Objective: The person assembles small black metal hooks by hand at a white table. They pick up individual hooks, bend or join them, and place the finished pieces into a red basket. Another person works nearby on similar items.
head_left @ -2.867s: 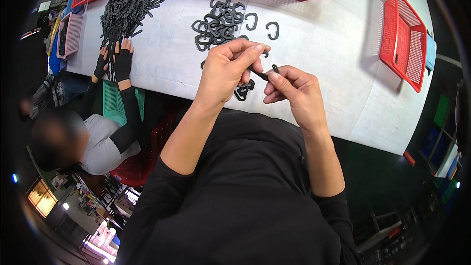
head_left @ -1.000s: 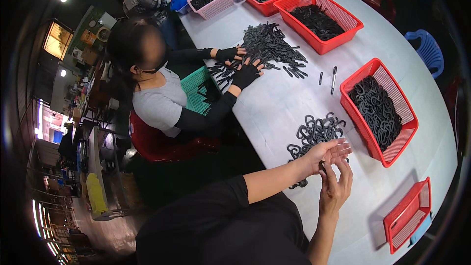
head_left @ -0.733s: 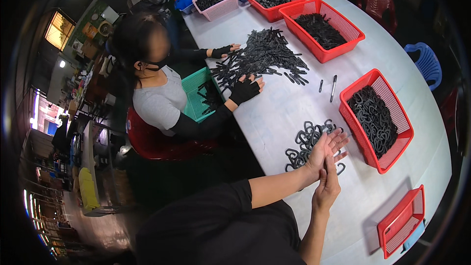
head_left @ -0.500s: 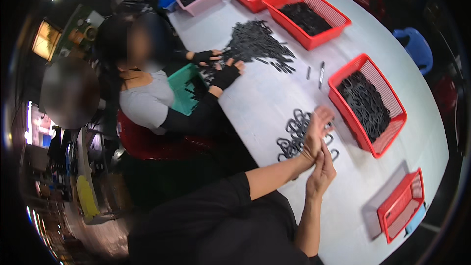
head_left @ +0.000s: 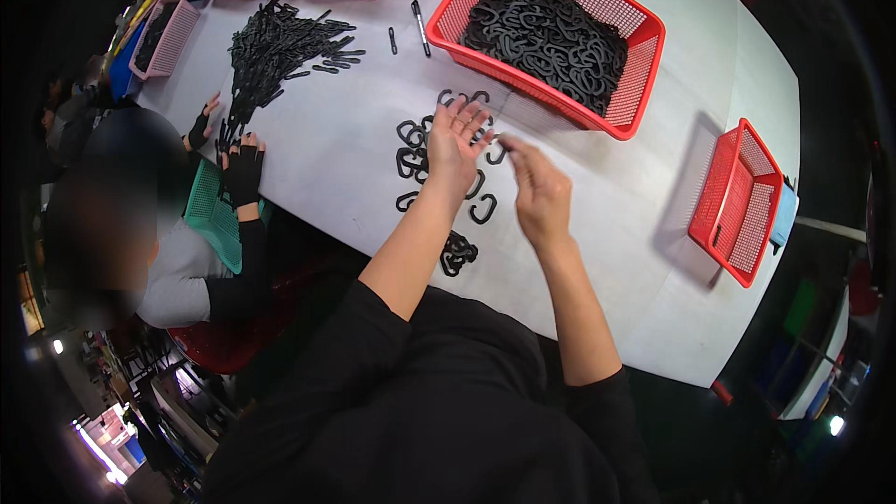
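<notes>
My left hand (head_left: 455,147) is open above the table, palm up with its fingers spread. Beside it my right hand (head_left: 543,189) is closed in a pinch, thumb against forefinger. Something small and dark shows at its fingertips, but I cannot tell whether it is held or lies behind them. Under and around my left hand lie several black C-shaped rings (head_left: 483,209), like carabiner bodies, partly hidden by hand and wrist. A small clump of the same rings (head_left: 457,253) sits by the near table edge. Beyond my hands stands a red basket (head_left: 647,75) heaped with black C-shaped rings (head_left: 551,42).
A smaller red basket (head_left: 733,201) stands at the right. A marker (head_left: 421,28) and one short black piece (head_left: 393,40) lie beyond my hands. At left, a co-worker's gloved hands (head_left: 245,168) touch a pile of black strips (head_left: 271,51), above a green basket (head_left: 210,215).
My hands were pressed together at the wrist and palm; now they are apart, the left palm up and the right pinching. The view has turned, so the table appears shifted.
</notes>
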A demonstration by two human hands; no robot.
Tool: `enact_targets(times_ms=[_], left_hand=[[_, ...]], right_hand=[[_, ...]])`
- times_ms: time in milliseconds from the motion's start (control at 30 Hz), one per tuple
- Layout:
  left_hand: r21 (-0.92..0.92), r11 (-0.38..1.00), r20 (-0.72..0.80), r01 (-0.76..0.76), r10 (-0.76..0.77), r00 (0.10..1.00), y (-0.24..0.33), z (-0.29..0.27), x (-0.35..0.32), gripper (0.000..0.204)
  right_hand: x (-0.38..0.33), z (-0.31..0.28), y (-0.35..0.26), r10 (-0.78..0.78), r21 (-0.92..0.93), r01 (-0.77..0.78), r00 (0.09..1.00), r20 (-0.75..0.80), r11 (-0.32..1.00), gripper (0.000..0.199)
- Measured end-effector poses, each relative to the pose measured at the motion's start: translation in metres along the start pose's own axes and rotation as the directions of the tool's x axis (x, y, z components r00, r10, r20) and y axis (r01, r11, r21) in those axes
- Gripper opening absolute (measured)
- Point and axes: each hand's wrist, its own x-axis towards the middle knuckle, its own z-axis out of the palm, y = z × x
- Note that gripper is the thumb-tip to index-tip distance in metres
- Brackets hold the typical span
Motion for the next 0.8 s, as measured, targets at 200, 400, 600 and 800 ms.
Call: enact_targets(times_ms=[200,400,600,800], left_hand=[[0.911,-0.019,0.411,-0.411,0.118,0.904,-0.054,-0.005,0.008,0.042],[0.718,-0.439,0.603,-0.541,0.003,0.798,-0.089,-0.003,0.001,0.043],[0.841,-0.27,0.465,-0.469,-0.084,0.881,-0.084,-0.003,0.003,0.038],[0.922,0.386,0.192,-0.025,-0.401,0.896,-0.07,-0.018,-0.015,0.018]], right_hand=[[0.076,-0.055,0.071,-0.074,-0.362,-0.003,0.977,-0.2,0.932,0.031],[0.053,-0.069,0.067,-0.026,-0.303,-0.078,0.945,-0.325,0.95,0.032],[-0.027,-0.053,0.062,0.252,-0.088,-0.285,0.927,-0.278,0.954,0.026],[-0.084,-0.043,0.051,0.427,0.07,-0.422,0.887,-0.174,0.904,0.022]])
